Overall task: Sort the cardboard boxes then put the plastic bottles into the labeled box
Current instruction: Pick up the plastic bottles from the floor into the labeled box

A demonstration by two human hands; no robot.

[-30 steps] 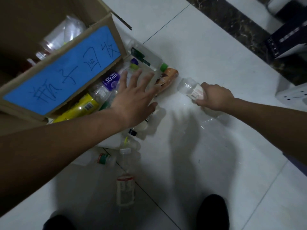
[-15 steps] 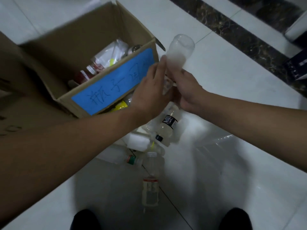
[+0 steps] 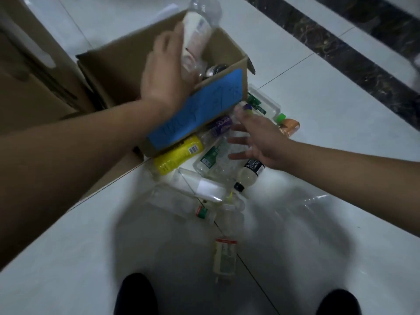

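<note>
My left hand (image 3: 164,73) holds a clear plastic bottle (image 3: 197,32) with a white label over the open cardboard box (image 3: 127,64) that bears a blue handwritten label (image 3: 200,110). Some bottles lie inside the box. My right hand (image 3: 256,137) hovers with spread fingers over the pile of bottles on the floor beside the box, holding nothing. In the pile lie a yellow bottle (image 3: 177,155), a green-labelled clear bottle (image 3: 211,158), a purple-labelled one (image 3: 221,125) and a black-labelled one (image 3: 250,171).
More bottles lie on the white tiled floor nearer me, among them a red-capped one (image 3: 200,211) and a pale upright-lying one (image 3: 223,255). A large brown cardboard box (image 3: 27,71) stands at the left. My shoes (image 3: 135,294) are at the bottom edge. A dark marble strip (image 3: 354,48) runs at right.
The clear bottle passed from my right hand to my left, which lifted it over the box. My right hand let go and dropped back toward the pile on the floor.
</note>
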